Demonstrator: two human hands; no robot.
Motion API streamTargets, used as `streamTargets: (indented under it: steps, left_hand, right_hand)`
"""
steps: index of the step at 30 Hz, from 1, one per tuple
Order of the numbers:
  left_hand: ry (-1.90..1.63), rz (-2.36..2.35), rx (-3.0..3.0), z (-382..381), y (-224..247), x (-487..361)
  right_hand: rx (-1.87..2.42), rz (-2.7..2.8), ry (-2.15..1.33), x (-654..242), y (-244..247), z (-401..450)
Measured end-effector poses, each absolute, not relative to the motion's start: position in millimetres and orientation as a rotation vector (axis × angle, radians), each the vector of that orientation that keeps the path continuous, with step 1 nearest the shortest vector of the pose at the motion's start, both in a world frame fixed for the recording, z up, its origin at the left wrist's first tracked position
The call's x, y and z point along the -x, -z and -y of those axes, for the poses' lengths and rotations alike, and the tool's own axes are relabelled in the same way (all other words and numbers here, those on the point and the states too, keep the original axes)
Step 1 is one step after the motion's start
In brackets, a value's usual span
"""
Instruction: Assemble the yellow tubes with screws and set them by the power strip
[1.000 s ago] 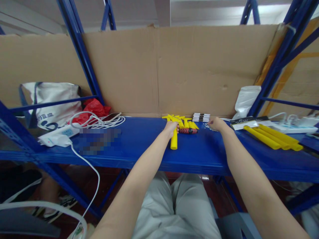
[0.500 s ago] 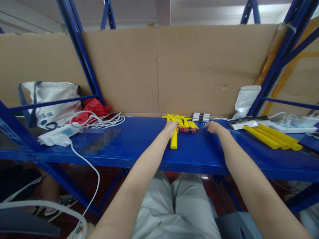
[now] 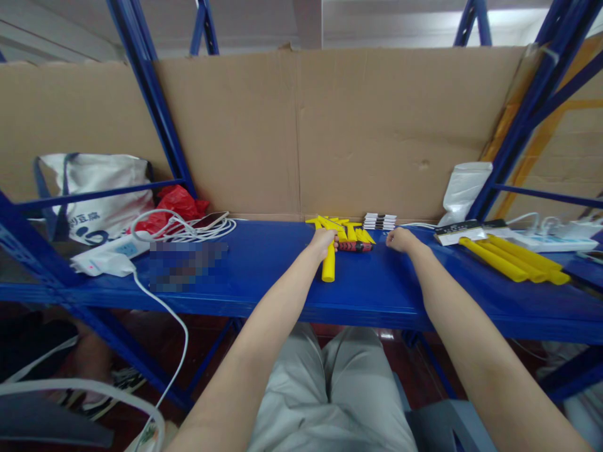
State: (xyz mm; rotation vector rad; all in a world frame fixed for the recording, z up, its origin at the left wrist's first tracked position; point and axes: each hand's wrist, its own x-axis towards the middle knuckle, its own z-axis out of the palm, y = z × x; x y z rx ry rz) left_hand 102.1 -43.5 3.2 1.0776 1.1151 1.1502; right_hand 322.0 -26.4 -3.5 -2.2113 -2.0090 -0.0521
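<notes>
My left hand is closed round a yellow tube whose near end points toward me on the blue shelf. Just right of it lies a red and black tool, which looks like a screwdriver handle. Behind are several small yellow pieces and a stack of white strips with dark bands. My right hand rests low over the shelf, right of the tool, its fingers curled together; what they hold, if anything, is too small to make out.
Yellow tubes lie at the right beside a power strip and a white pouch. At the left are a cloth bag, a red plastic bag and white cables. Cardboard stands behind.
The fingers of my right hand have curled in more, and the hand has shifted very slightly. My left hand and the yellow tube have stayed in place.
</notes>
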Motion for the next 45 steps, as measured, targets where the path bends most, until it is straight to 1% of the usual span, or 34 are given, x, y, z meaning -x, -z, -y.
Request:
streamTargets:
  steps: [5,11,20,26,30,33,37,42,45]
  left_hand:
    - [-1.138,-1.122,-1.082,44.4,-4.4,-102.2]
    - [-1.132,-1.132,-1.088,46.1,-5.1,-102.5]
    - [-1.118,-1.127,-1.168,44.1,-1.7,-104.9]
    - [-1.210,-1.150,-1.270,44.8,0.1,-107.5]
    - [-1.246,-1.154,-1.459,43.4,4.7,-106.3]
    - [-1.228,-1.204,-1.685,40.8,9.2,-104.9]
    - [-1.175,-1.247,-1.985,39.2,13.1,-104.9]
    - [-1.145,-1.246,-2.128,43.7,13.7,-108.4]
    - [-1.144,-1.235,-2.178,46.9,15.8,-111.1]
  right_hand:
    - [2.221,2.017,-0.076,-319.2,2.8,25.2]
    - [2.205,2.014,-0.114,-317.5,4.3,22.6]
    - [2.113,2.007,0.048,-310.1,-1.8,25.3]
    - [2.073,2.004,0.035,-307.3,-3.8,27.7]
    - [2.035,1.984,0.015,-308.9,-3.6,25.7]
    - [1.947,1.928,-0.038,-308.1,-3.1,23.3]
    - [1.723,1.790,-0.175,-299.2,-3.3,22.7]
    - [1.457,1.728,-0.401,-283.5,-6.2,26.3]
    - [1.406,1.735,-0.455,-277.3,-8.1,29.4]
